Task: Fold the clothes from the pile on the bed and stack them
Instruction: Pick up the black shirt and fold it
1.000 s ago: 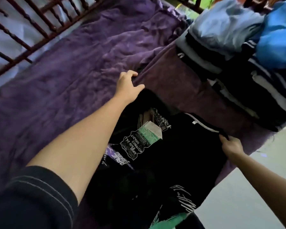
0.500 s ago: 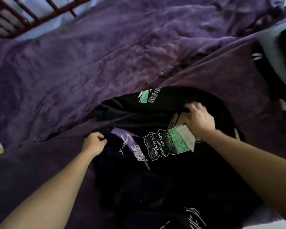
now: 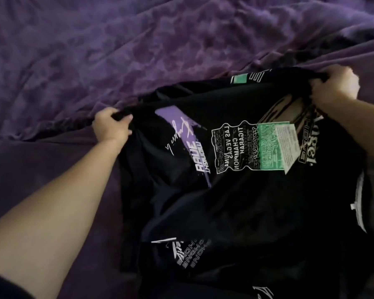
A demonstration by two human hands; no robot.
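A black T-shirt (image 3: 235, 208) with purple, green and white printed patches lies spread on the bed in front of me. My left hand (image 3: 111, 127) grips its far left edge, fingers curled round a fold of the cloth. My right hand (image 3: 335, 88) grips the far right edge near the top. The cloth is stretched between both hands. A white neck label shows at the shirt's right side. The pile of clothes is out of view.
A crumpled purple bedsheet (image 3: 117, 50) covers the bed all around the shirt and fills the top and left of the view. A ridge of the sheet runs just behind the shirt's far edge.
My right hand left the printed middle of the shirt and took hold of its far right edge. My left hand kept its hold on the left edge. The view moved in closer.
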